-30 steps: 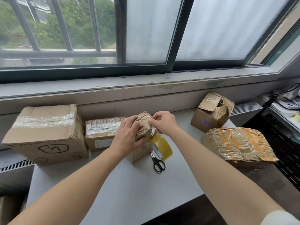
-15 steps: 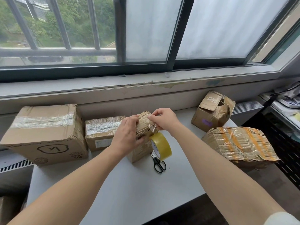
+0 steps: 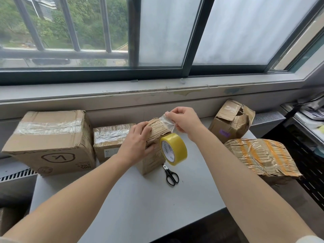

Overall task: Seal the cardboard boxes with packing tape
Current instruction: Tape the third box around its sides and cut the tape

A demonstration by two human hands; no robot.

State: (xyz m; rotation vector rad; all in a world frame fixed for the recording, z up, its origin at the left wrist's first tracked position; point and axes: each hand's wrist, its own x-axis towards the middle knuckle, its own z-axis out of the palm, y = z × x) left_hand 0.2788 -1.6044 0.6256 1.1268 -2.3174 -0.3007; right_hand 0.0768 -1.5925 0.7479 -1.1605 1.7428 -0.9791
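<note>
Small box: crumpled cardboard, standing at the middle of the table, between the two hands.
Tape strip: clear film, one end lying on the box top, the other lifted off its far right corner.
Right hand: thumb and fingertips pinch the free end of the strip, holding it taut above the corner.
Left hand: fingers curled over the top of the box, thumb on its near face, steadying it.
Tape roll: yellow, on edge against the right side of the box; whether it rests on the table or hangs from the strip I cannot tell.
Scissors: black-handled, flat on the table just below the roll, untouched.
Done so far: the large box on the left and the middle box beside it each carry a clear band across the top; both look sealed.
In hand: the small box is part-taped; the strip likely needs pressing down and cutting.
Left to do: the torn box at the back right gapes open. The flattened box near it shows old orange tape, so its state is unclear.
Judgement: roughly halfway.
</note>
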